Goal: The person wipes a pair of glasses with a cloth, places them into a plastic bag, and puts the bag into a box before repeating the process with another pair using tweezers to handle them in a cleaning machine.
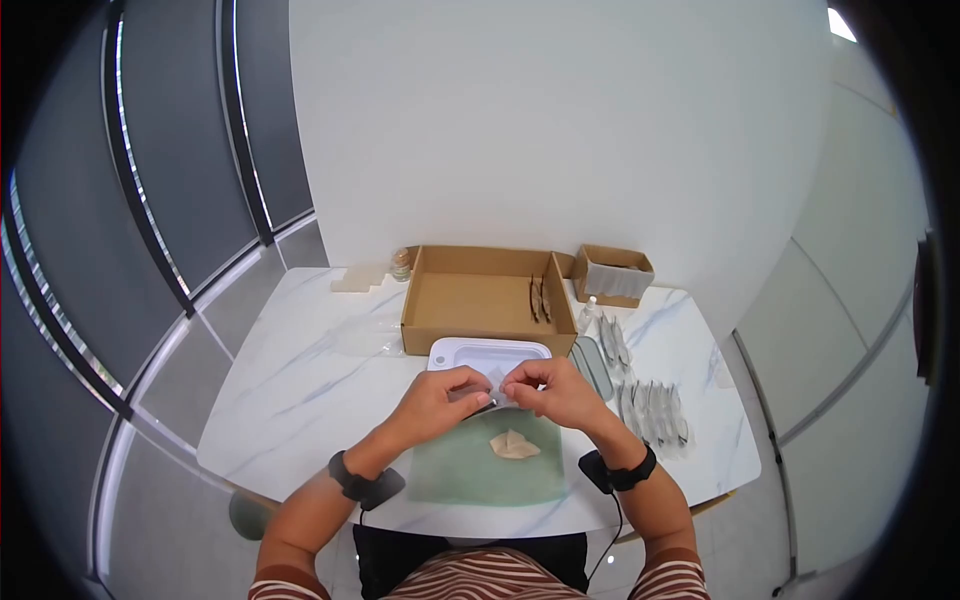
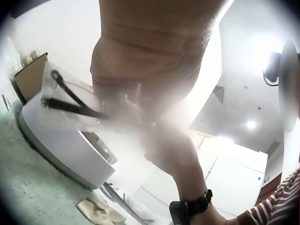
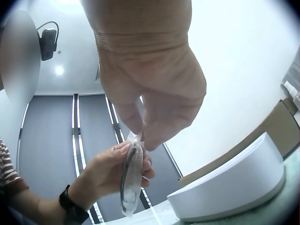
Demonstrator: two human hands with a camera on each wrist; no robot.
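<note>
Close over the near edge of a white basin [image 1: 437, 350], both hands are at a clear plastic bag [image 3: 133, 187] with dark-framed glasses [image 2: 77, 108] inside. My left hand [image 1: 432, 408] grips the bagged glasses, its fingers curled round them in the right wrist view. At the bag's upper end, my right hand [image 1: 558, 392] pinches the plastic between thumb and fingers. Two thin dark temples show through the film in the left wrist view. Below the hands a crumpled beige cloth [image 1: 514, 445] lies on a green mat [image 1: 450, 475].
Behind the basin stands a wide cardboard box [image 1: 470, 290] with two dark glasses at its right side. Several bagged glasses [image 1: 652, 412] lie on the table's right. A small carton [image 1: 612, 285], a spray bottle [image 1: 587, 315] and a grey-green lid [image 1: 592, 368] are nearby.
</note>
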